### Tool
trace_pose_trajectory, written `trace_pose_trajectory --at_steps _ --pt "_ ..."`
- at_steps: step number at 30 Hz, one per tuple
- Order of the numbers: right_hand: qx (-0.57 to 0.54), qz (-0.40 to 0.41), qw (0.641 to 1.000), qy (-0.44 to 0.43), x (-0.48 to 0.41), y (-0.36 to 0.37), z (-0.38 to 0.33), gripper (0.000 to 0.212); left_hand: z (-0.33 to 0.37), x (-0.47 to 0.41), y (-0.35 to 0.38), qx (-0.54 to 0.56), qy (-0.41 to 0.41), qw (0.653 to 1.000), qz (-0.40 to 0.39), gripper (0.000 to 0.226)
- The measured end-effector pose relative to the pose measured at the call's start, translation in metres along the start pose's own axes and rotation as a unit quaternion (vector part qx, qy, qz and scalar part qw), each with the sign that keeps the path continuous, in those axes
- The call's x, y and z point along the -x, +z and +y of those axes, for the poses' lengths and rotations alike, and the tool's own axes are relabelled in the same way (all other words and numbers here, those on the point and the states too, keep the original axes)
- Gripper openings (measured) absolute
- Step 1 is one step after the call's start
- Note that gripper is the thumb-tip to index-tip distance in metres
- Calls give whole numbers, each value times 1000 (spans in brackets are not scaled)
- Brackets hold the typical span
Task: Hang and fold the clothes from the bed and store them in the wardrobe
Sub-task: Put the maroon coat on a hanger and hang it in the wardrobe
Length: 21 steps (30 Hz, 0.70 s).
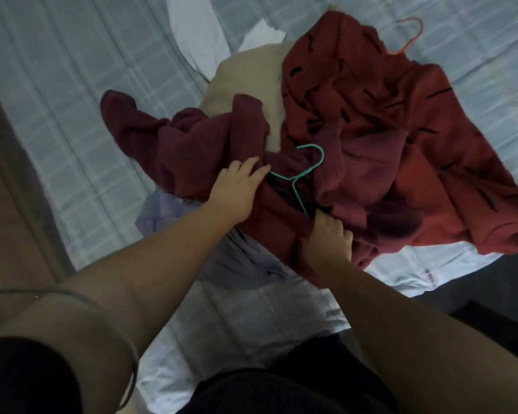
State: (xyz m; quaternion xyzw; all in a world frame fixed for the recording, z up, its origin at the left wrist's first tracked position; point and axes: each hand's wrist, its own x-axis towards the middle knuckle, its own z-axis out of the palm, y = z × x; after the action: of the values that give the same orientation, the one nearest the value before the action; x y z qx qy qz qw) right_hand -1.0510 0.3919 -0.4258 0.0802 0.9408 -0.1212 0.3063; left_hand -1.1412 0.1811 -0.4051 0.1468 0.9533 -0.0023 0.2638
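Head view, items as I see them from my station:

1. Bed [57,70], pale blue checked sheet, carrying a heap of clothes.
2. Maroon garment [192,150], crumpled across the middle of the heap, one sleeve trailing off to the left.
3. Teal wire hanger [293,178], lying on the maroon garment with its hook towards the red garment; its lower end disappears into the cloth.
4. Left hand [237,189], laid flat on the maroon garment just beside the hanger, fingers [251,162] straight and slightly spread, pressing the cloth.
5. Right hand [328,237], at the near edge of the maroon garment, fingers [322,218] curled into a bunch of its fabric where the hanger wire ends. I cannot tell whether they also hold the wire.
6. Red garment [386,85] with black dashes, spread to the right and partly over the maroon one.
7. Coral hanger [414,37], hook showing beyond the red garment's far edge.
8. Cream garment [251,82], under both red pieces.
9. Lavender garment [245,261], under the near side of the heap.
10. White garment [198,31], at the far end.
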Motion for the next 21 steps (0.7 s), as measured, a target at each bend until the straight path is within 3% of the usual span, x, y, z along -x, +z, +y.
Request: trace_pose_trajectory --at_steps 5,10,13,18,21 --pt "43 -36 998 -28 -21 -5 7 36 5 -22 3 -25 -14 1000 -4 79" --pt "-50 -26 998 -10 -4 -15 10 15 14 -18 -13 14 -12 1000 19 50" --pt "-54 34 998 -22 17 -24 8 13 10 3 -24 22 -14 998 65 43" --pt "-46 204 976 -60 61 -61 1 28 -4 60 -48 44 -16 995 93 36" --pt "-43 254 962 -89 94 -94 -8 34 -11 101 -75 60 4 986 158 32"
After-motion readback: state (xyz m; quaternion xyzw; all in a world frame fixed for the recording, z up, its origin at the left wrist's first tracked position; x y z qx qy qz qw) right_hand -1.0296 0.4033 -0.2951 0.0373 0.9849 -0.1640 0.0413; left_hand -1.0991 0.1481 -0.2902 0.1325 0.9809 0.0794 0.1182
